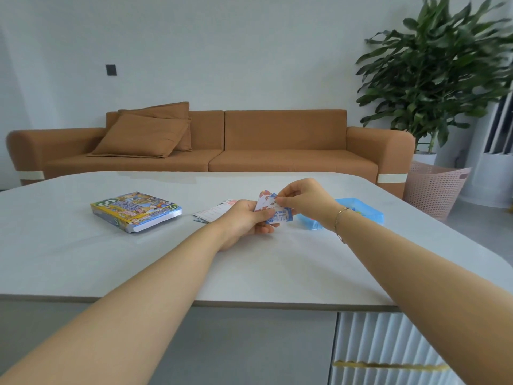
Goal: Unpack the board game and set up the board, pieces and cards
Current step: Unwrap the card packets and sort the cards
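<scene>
A pale desk (111, 259) carries the game box (136, 211) at left, a folded board or sheet (213, 213) at centre, and a blue tray (358, 211) at right. Above the centre, a small stack of cards (273, 209) is gripped by the left hand (247, 220) and pinched by the right hand (302, 201). Card sorting appears to be in hand; laying them out is judged next.

1. White table (277, 270), rounded corners.
2. Colourful game box (136, 211) lies flat at the left.
3. Folded printed sheet (215, 212) lies near the middle.
4. Blue tray (358, 211) sits at the right.
</scene>
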Demonstrator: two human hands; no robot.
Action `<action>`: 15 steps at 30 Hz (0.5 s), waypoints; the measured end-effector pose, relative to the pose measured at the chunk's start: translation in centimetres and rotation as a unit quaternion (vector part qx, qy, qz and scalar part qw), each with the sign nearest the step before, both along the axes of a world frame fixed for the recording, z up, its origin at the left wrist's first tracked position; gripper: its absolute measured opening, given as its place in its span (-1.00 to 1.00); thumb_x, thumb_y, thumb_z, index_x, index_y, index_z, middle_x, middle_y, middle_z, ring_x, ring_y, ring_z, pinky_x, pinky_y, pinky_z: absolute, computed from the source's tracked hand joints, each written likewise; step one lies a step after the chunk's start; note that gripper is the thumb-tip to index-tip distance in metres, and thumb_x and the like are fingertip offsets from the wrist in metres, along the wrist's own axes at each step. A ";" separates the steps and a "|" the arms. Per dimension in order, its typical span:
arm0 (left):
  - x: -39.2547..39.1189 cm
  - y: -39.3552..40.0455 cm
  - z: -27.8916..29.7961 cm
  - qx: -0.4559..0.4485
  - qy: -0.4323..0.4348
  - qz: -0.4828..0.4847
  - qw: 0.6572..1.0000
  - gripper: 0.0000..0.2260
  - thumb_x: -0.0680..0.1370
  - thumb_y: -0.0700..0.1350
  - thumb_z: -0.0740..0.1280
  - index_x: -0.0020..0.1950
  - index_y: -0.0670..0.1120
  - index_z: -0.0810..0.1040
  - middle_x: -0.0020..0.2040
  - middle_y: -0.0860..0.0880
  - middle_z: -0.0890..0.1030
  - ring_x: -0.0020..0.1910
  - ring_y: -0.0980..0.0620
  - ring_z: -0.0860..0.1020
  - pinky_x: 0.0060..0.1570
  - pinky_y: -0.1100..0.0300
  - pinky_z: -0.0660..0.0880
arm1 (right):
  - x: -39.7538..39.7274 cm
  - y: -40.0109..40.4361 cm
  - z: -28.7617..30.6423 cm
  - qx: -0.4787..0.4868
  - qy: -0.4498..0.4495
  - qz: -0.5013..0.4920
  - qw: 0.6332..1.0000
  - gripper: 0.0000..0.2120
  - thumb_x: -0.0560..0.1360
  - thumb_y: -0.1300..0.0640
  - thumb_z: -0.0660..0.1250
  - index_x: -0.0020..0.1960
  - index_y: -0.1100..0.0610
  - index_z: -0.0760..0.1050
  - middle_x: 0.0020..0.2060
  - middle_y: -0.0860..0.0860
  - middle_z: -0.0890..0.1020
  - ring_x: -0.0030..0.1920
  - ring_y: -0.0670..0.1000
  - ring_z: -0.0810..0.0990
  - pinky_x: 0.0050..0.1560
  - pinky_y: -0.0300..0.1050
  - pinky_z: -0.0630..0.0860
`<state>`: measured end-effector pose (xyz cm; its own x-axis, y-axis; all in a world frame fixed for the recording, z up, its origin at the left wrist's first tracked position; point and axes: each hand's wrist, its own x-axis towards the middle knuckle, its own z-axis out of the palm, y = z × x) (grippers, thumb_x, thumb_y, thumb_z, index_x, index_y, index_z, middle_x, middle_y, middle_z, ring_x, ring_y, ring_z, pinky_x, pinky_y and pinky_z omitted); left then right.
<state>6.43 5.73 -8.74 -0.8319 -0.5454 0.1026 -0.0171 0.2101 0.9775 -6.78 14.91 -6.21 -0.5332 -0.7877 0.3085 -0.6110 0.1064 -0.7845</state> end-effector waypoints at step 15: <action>0.2 0.5 0.2 -0.012 -0.003 -0.003 1.000 -0.87 0.60 -0.21 0.26 0.10 -0.23 0.51 -0.23 -0.05 0.58 -0.47 0.22 0.57 -0.36 0.39 0.50 | 0.0 -0.4 -0.1 0.005 0.012 -0.030 0.999 -0.83 0.45 0.10 0.44 -0.25 0.17 0.59 -0.29 0.09 0.65 -0.28 0.02 0.59 -0.03 -0.02 0.61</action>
<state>6.64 6.22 -8.50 -0.8363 -0.5372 0.1098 -0.0219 0.2328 0.9723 -6.75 14.47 -6.33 -0.5724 -0.7577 0.3134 -0.6219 0.1521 -0.7682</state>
